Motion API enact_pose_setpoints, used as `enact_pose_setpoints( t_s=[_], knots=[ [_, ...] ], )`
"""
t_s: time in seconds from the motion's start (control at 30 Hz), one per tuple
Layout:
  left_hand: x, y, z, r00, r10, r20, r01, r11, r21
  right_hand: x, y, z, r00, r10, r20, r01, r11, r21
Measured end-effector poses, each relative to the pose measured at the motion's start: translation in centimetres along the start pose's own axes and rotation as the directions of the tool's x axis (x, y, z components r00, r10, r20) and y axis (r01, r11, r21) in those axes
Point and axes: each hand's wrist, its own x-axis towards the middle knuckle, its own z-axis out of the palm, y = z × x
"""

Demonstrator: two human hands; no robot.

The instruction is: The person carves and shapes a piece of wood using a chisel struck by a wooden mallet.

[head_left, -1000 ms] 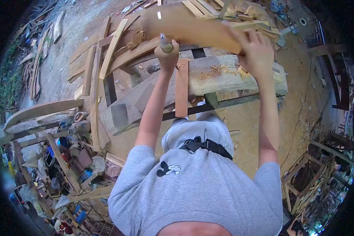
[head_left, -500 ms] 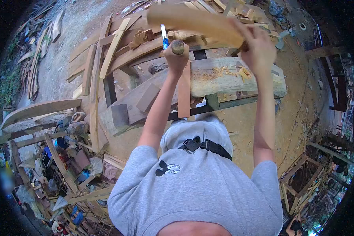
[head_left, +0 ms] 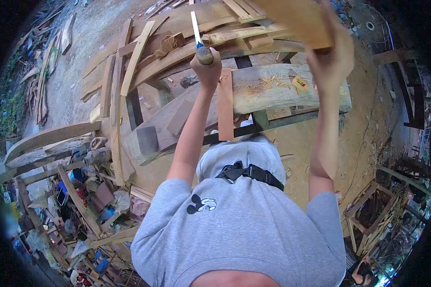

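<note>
My left hand is closed round the round-ended handle of a chisel, whose long metal blade points away from me. Below that hand, a reddish-brown board lies across a thick pale timber. My right hand, at the upper right, is wrapped round a thick wooden piece, raised and blurred by motion. Wood shavings and a small yellowish wood block rest on the timber. The fingertips of my right hand are partly hidden.
Long planks lie beyond the timber and to its left. A dark block sits at the left end. Cluttered shelving with bags stands lower left, a wooden frame lower right. Part of another person shows at bottom right.
The wooden piece and my right hand have moved up and to the right. My left hand has shifted slightly left and up with the chisel, whose blade now shows more fully.
</note>
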Motion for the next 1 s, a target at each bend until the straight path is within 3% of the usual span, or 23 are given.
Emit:
enact_pose_setpoints(
  t_s=[0.03, 0.07, 0.1, 0.2, 0.23, 0.27, 0.3, 0.33, 0.4, 0.43, 0.47, 0.53, 0.6, 0.63, 0.67, 0.7, 0.73, 0.77, 0.8, 0.83, 0.87, 0.9, 1.0],
  knots=[
    [0.0, -0.2, 0.1, 1.000, 0.022, 0.000, -0.022, 1.000, 0.001, 0.8, -0.4, 0.2, 0.964, 0.249, -0.093, -0.189, 0.889, 0.417],
    [0.1, -0.4, 0.1, 0.999, 0.045, 0.001, -0.045, 0.999, 0.002, 1.3, -1.1, 0.5, 0.863, 0.500, -0.072, -0.274, 0.583, 0.765],
    [0.1, -0.3, 0.1, 0.999, 0.046, 0.008, -0.046, 0.999, 0.002, 1.2, -2.4, 0.3, 0.842, 0.540, 0.005, -0.268, 0.409, 0.872],
    [0.0, -0.1, 0.7, 0.998, 0.055, 0.016, -0.055, 0.998, -0.031, -2.0, -2.9, 3.4, 0.907, 0.417, -0.063, -0.201, 0.558, 0.805],
    [0.1, -0.2, 0.9, 0.989, 0.149, -0.004, -0.149, 0.987, -0.064, -2.1, -1.1, 3.5, 0.997, 0.051, -0.053, -0.008, 0.794, 0.608],
    [0.1, -0.3, 0.9, 0.971, 0.237, -0.026, -0.238, 0.967, -0.090, -2.9, -0.3, 3.5, 0.997, 0.055, -0.052, -0.012, 0.794, 0.608],
    [0.1, -0.2, 0.7, 0.972, 0.235, -0.018, -0.236, 0.968, -0.089, -2.2, -0.5, 1.6, 0.991, -0.064, 0.113, 0.032, 0.964, 0.263],
    [0.2, 0.0, 0.6, 0.992, 0.128, 0.013, -0.127, 0.989, -0.077, -1.8, -0.6, 0.4, 0.944, -0.108, 0.312, 0.147, 0.984, -0.105],
    [0.3, -0.1, 0.8, 0.999, 0.018, 0.034, -0.016, 0.998, -0.063, -0.9, 0.2, 0.6, 0.979, -0.040, 0.201, 0.049, 0.998, -0.041],
    [0.3, -0.2, 0.7, 0.999, 0.014, 0.038, -0.013, 0.999, -0.039, -0.6, 0.0, 0.9, 0.981, 0.189, 0.041, -0.189, 0.896, 0.402],
    [0.1, -0.3, 0.5, 0.999, 0.010, 0.042, -0.010, 1.000, -0.014, -0.3, -0.2, 0.9, 0.892, 0.453, 0.002, -0.286, 0.559, 0.778],
    [0.1, 0.2, 0.5, 0.999, -0.024, 0.044, 0.025, 1.000, -0.007, -0.4, -1.3, 0.9, 0.849, 0.517, 0.113, -0.403, 0.494, 0.770],
    [0.2, 0.5, 0.7, 0.997, 0.033, 0.069, -0.032, 0.999, -0.010, -2.3, -2.5, 2.7, 0.885, 0.463, -0.040, -0.243, 0.536, 0.808],
    [0.4, 0.6, 1.0, 0.997, 0.038, 0.069, -0.037, 0.999, -0.012, -2.8, -1.2, 3.3, 0.971, 0.236, 0.031, -0.207, 0.774, 0.599],
    [0.6, 0.7, 1.3, 0.984, 0.178, 0.020, -0.177, 0.984, -0.033, -3.6, -0.1, 3.6, 0.971, 0.238, 0.029, -0.207, 0.774, 0.598],
    [0.6, 0.7, 1.6, 0.949, 0.313, -0.031, -0.314, 0.948, -0.050, -2.4, -0.2, 1.7, 0.982, 0.036, 0.186, -0.072, 0.979, 0.189],
    [0.4, 0.6, 1.6, 0.950, 0.313, -0.024, -0.314, 0.948, -0.056, -1.4, -0.2, 0.3, 0.910, -0.071, 0.409, 0.173, 0.960, -0.219],
    [0.2, 0.4, 1.5, 0.966, 0.256, 0.028, -0.255, 0.967, -0.017, -0.6, 0.1, 0.2, 0.960, 0.008, 0.279, 0.032, 0.990, -0.136],
    [0.1, 0.5, 1.4, 0.978, 0.196, 0.070, -0.198, 0.980, 0.029, 0.2, 0.1, 0.0, 0.960, 0.004, 0.281, 0.036, 0.990, -0.137],
    [0.1, 0.4, 1.4, 0.979, 0.192, 0.067, -0.195, 0.980, 0.030, 1.0, -0.2, -0.1, 0.983, 0.173, 0.063, -0.184, 0.924, 0.336],
    [0.0, 0.5, 1.3, 0.979, 0.190, 0.068, -0.193, 0.981, 0.035, 1.2, -0.4, -0.1, 0.907, 0.419, -0.047, -0.242, 0.609, 0.756],
    [0.0, 0.5, 1.2, 0.984, 0.165, 0.069, -0.167, 0.986, 0.025, 0.8, -0.3, 0.5, 0.856, 0.514, 0.055, -0.331, 0.465, 0.821],
    [0.0, 0.6, 1.4, 0.987, 0.139, 0.084, -0.140, 0.990, 0.009, -1.4, -2.6, 1.9, 0.881, 0.471, -0.051, -0.198, 0.465, 0.863]
  ],
)
